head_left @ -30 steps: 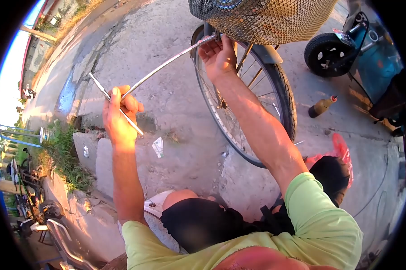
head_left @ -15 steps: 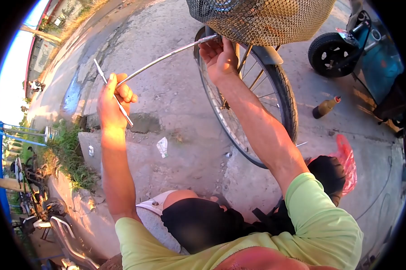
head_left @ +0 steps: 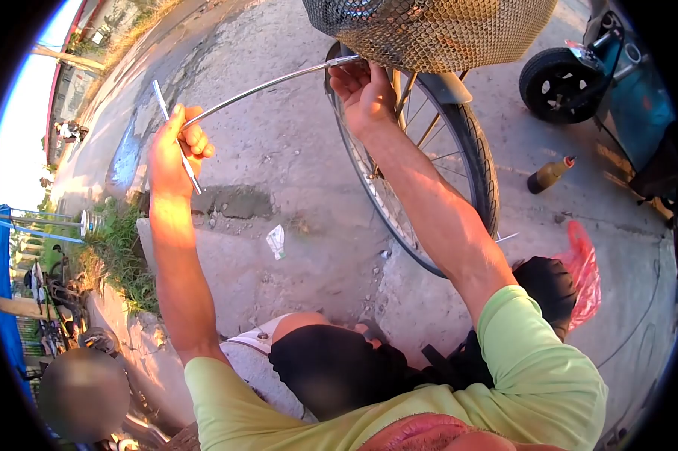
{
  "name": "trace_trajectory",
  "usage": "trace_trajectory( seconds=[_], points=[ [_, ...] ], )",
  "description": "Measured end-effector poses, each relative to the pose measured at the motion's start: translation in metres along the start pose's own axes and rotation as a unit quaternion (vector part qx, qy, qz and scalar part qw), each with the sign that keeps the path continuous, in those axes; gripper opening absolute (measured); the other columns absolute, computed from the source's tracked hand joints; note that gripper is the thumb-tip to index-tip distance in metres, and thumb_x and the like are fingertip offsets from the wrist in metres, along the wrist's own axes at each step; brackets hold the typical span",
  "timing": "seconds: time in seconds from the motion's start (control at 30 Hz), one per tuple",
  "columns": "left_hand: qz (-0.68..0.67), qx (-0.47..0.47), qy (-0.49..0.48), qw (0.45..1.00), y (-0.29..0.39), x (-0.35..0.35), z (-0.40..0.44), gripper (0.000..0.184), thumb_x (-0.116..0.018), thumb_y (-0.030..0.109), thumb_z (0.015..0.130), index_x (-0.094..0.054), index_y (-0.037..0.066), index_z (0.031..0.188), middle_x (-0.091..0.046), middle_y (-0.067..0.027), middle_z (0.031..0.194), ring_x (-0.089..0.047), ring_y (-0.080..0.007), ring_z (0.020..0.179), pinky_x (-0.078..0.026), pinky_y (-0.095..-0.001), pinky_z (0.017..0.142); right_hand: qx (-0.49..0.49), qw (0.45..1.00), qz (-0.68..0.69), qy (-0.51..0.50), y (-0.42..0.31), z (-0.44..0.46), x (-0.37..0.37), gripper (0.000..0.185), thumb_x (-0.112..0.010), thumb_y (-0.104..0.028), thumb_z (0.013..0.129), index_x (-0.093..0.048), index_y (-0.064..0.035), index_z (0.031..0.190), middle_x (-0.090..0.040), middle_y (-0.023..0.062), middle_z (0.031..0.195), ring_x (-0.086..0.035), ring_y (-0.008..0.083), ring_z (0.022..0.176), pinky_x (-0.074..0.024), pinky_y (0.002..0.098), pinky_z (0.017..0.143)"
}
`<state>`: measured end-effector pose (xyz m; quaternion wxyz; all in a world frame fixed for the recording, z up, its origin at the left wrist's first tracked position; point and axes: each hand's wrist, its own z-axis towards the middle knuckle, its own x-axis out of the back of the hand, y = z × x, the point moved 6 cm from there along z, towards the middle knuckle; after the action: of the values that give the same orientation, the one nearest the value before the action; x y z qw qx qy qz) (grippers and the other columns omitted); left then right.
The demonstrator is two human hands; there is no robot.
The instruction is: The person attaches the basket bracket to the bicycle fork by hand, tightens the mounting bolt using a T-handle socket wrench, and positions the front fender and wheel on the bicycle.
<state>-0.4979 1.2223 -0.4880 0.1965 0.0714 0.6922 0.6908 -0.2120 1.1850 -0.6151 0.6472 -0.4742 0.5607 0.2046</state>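
My left hand (head_left: 175,154) is closed around the crossbar of a long silver T-handle socket wrench (head_left: 271,89). The shaft slants up to the right and ends at the front of a bicycle, just under its wire mesh basket (head_left: 437,34). There my right hand (head_left: 369,98) has its fingers curled at the wrench's far end, partly hidden by the basket and shaft. The spot where the wrench meets the bicycle is too hidden to make out. Below my right wrist stands the bicycle's front wheel (head_left: 483,161), with spokes and a grey mudguard (head_left: 450,88).
A brown bottle (head_left: 551,175) stands right of the wheel, near a teal scooter (head_left: 640,109). By my knee lies a red plastic bag (head_left: 582,274). Crumpled paper (head_left: 276,242) is on the concrete, and grass (head_left: 121,255) grows at the left. A blurred round patch covers the lower left.
My left hand and the wrench's crossbar have shifted left and slightly up. My right hand stays at the far end. The blurred round patch at lower left has appeared.
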Motion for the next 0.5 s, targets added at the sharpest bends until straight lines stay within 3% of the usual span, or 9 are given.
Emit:
trace_trajectory(
  seconds=[0.17, 0.27, 0.37, 0.5],
  points=[
    [-0.02, 0.053, -0.009, 0.998, -0.004, 0.008, 0.014, 0.031, -0.051, 0.033, 0.102, -0.061, 0.003, 0.104, -0.036, 0.0043, 0.062, -0.037, -0.0109, 0.057, -0.034, -0.0288, 0.056, 0.002, 1.0, -0.003, 0.005, 0.0, 0.0, 0.0, 0.035, -0.046, -0.036, 0.102, -0.057, -0.0033, 0.097, -0.065, 0.009, 0.09, -0.069, 0.0231, 0.084, -0.0575, 0.0349, 0.072],
    [-0.082, 0.095, -0.026, 0.992, -0.011, 0.014, 0.022, 0.032, -0.052, 0.031, 0.102, -0.06, 0.001, 0.105, -0.043, 0.0025, 0.063, -0.039, -0.0121, 0.055, -0.036, -0.0306, 0.056, 0.002, 1.0, -0.002, 0.004, 0.001, 0.0, 0.0, 0.035, -0.045, -0.037, 0.103, -0.056, -0.0038, 0.097, -0.065, 0.0086, 0.089, -0.069, 0.0228, 0.084, -0.0575, 0.0351, 0.072],
    [-0.103, 0.118, -0.032, 0.987, -0.024, 0.019, 0.022, 0.03, -0.052, 0.032, 0.103, -0.059, 0.003, 0.107, -0.039, 0.0037, 0.064, -0.038, -0.0111, 0.057, -0.035, -0.0289, 0.057, 0.01, 1.0, -0.014, 0.0, 0.003, 0.004, 0.002, 0.041, -0.047, -0.044, 0.101, -0.057, -0.0042, 0.103, -0.065, 0.0078, 0.089, -0.068, 0.02, 0.082, -0.0568, 0.0321, 0.072],
    [0.07, -0.029, -0.047, 0.996, -0.016, 0.009, 0.007, 0.027, -0.052, 0.029, 0.102, -0.059, 0.004, 0.107, -0.046, 0.0013, 0.066, -0.043, -0.0115, 0.059, -0.04, -0.0298, 0.059, 0.008, 1.0, -0.015, 0.004, 0.002, 0.002, 0.002, 0.036, -0.048, -0.04, 0.101, -0.056, -0.0054, 0.099, -0.064, 0.0066, 0.088, -0.068, 0.0208, 0.083, -0.0571, 0.0343, 0.072]
  ],
)
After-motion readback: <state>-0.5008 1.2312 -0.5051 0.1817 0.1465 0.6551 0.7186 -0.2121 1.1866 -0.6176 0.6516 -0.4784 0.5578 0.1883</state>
